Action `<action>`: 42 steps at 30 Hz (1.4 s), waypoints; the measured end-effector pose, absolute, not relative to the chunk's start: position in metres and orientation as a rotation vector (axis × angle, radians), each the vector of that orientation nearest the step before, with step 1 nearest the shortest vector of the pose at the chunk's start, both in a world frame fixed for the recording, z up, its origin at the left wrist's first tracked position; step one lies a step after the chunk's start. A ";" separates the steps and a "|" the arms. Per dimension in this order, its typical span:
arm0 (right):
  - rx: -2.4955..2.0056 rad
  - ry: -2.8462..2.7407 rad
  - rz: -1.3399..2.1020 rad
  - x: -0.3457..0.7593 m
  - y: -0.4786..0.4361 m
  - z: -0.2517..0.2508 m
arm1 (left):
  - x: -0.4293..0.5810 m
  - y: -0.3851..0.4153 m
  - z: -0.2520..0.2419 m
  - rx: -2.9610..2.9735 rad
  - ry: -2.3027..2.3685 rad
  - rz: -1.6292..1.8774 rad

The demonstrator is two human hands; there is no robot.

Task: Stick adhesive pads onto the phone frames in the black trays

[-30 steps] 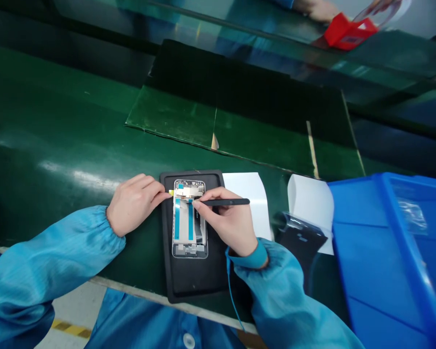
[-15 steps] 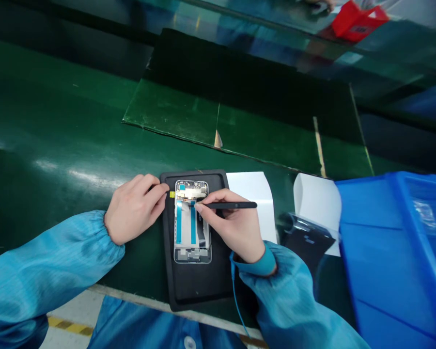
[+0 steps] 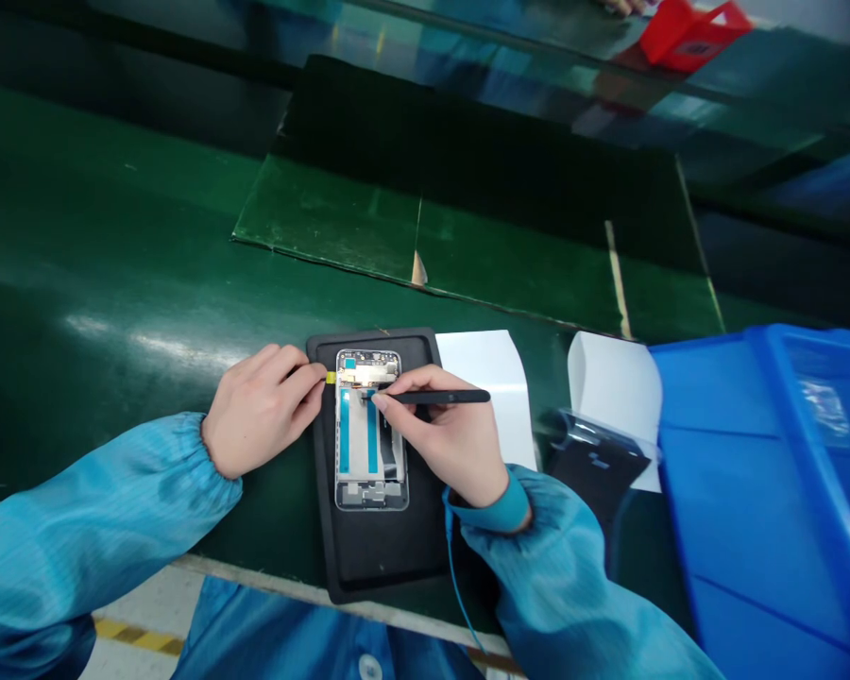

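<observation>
Phone frame (image 3: 370, 430): a metal-edged smartphone frame lying flat and upright in the view, in the middle of the mat, with its long sides running away from the person.
Frame details: 2 teal strips (image 3: 344, 432) run lengthwise down its face, and a small yellow tab (image 3: 331, 377) sticks out from its upper left edge.
Right hand (image 3: 448, 437): over the frame's right side, its thumb and fingers together, clamped on a slim black tool (image 3: 439, 397).
Tool tip: resting at the upper part of the frame, near the top of the right strip (too small to tell tweezers from a pick).
Left hand (image 3: 262, 413): just left of the frame, fingers together and curled, fingertips at the yellow tab; whether they grip it, I cannot tell.
Under the frame: a black rubber mat (image 3: 379, 567) on a green bench belt (image 3: 113, 236).
Right of the mat: 2 white sheets (image 3: 485, 397), and a black pouch in clear plastic (image 3: 599, 463) near the second.
Far right: a blue plastic bin (image 3: 772, 345).
Beyond: a dark green mat (image 3: 467, 246) on the belt.
Clothing: blue sleeves (image 3: 99, 501), with a blue cord (image 3: 454, 576) hanging from the right cuff.
Top edge: another person's hand (image 3: 627, 6) near a red box (image 3: 694, 33).
</observation>
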State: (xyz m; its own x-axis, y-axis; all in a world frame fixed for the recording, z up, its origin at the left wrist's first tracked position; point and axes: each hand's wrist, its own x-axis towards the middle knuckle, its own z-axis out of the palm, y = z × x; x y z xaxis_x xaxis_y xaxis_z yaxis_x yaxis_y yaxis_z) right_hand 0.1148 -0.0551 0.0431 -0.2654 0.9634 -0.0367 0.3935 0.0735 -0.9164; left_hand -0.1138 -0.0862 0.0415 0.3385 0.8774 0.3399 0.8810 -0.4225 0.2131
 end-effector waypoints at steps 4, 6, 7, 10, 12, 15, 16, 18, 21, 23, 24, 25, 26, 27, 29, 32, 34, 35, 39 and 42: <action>-1.364 -1.741 1.168 0.115 -0.055 0.043 | -0.114 -0.086 0.042 -2.571 -1.686 -0.638; -1.371 -1.746 1.162 0.115 -0.055 0.043 | -0.114 -0.086 0.042 -2.576 -1.687 -0.630; -1.374 -1.748 1.162 0.115 -0.055 0.043 | -0.114 -0.086 0.042 -2.579 -1.684 -0.628; -1.376 -1.745 1.168 0.115 -0.055 0.043 | -0.114 -0.086 0.042 -2.580 -1.677 -0.627; -1.370 -1.733 1.174 0.115 -0.055 0.043 | -0.114 -0.086 0.043 -2.576 -1.673 -0.630; -1.360 -1.715 1.178 0.114 -0.055 0.044 | -0.114 -0.086 0.043 -2.573 -1.670 -0.625; -1.358 -1.712 1.179 0.114 -0.055 0.044 | -0.114 -0.086 0.043 -2.573 -1.668 -0.624; -1.361 -1.711 1.182 0.114 -0.055 0.045 | -0.114 -0.086 0.043 -2.571 -1.664 -0.625; -1.364 -1.706 1.185 0.113 -0.054 0.046 | -0.114 -0.086 0.042 -2.570 -1.664 -0.626; -1.362 -1.702 1.188 0.113 -0.055 0.046 | -0.114 -0.087 0.041 -2.573 -1.672 -0.621; -1.362 -1.703 1.188 0.113 -0.055 0.046 | -0.114 -0.087 0.041 -2.576 -1.676 -0.616; -1.364 -1.707 1.186 0.113 -0.055 0.046 | -0.114 -0.087 0.041 -2.578 -1.679 -0.612; -1.364 -1.711 1.182 0.113 -0.055 0.046 | -0.114 -0.087 0.042 -2.580 -1.679 -0.613; -1.363 -1.715 1.179 0.113 -0.055 0.045 | -0.114 -0.087 0.042 -2.579 -1.677 -0.616; -1.362 -1.722 1.175 0.114 -0.055 0.044 | -0.113 -0.087 0.042 -2.575 -1.675 -0.618; -1.369 -1.728 1.170 0.114 -0.055 0.043 | -0.114 -0.086 0.042 -2.574 -1.676 -0.609; -1.373 -1.730 1.166 0.115 -0.055 0.043 | -0.114 -0.086 0.042 -2.577 -1.674 -0.602; -1.375 -1.732 1.164 0.115 -0.055 0.043 | -0.114 -0.086 0.041 -2.577 -1.672 -0.602; -1.373 -1.737 1.158 0.114 -0.055 0.044 | -0.114 -0.087 0.041 -2.571 -1.674 -0.612; -1.367 -1.738 1.161 0.114 -0.055 0.044 | -0.113 -0.087 0.040 -2.575 -1.684 -0.608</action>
State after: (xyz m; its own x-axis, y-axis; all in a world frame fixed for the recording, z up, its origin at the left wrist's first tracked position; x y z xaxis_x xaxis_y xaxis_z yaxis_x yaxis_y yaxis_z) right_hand 0.1142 -0.0549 0.0436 -0.2603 0.9647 -0.0403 0.4065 0.0717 -0.9109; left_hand -0.1134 -0.0867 0.0405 0.3480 0.8808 0.3211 0.8827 -0.4232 0.2043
